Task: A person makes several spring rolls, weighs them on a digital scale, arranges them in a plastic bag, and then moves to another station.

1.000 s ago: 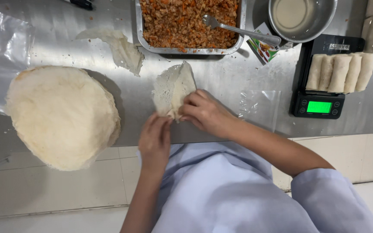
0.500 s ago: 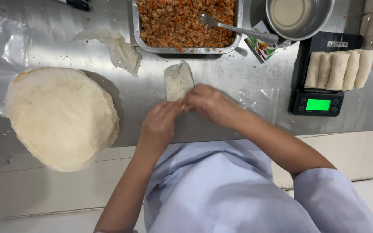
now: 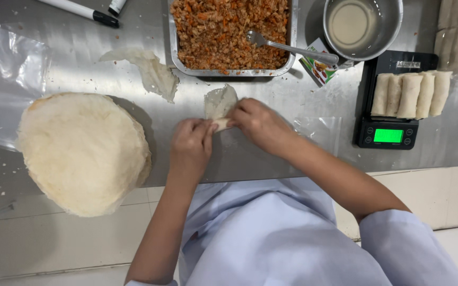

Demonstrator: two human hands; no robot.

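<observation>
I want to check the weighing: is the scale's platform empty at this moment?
No, four finished rolls lie side by side on the black scale, above its lit green display.

With the filling tray (image 3: pixel 229 34) as landmark at the far edge of the desk (image 3: pixel 271 159), the wrapper stack (image 3: pixel 80 151) lies near-left of it, the half-rolled wrapper (image 3: pixel 219 103) directly before it, the bowl (image 3: pixel 364 26) right of it, and the scale (image 3: pixel 393 114), carrying four rolls (image 3: pixel 410 94), near-right.

Brushed, dully shiny steel table (image 3: pixel 271 159); thin, matt, floury wrapper (image 3: pixel 219 101); glossy metal bowl (image 3: pixel 393 32).
</observation>
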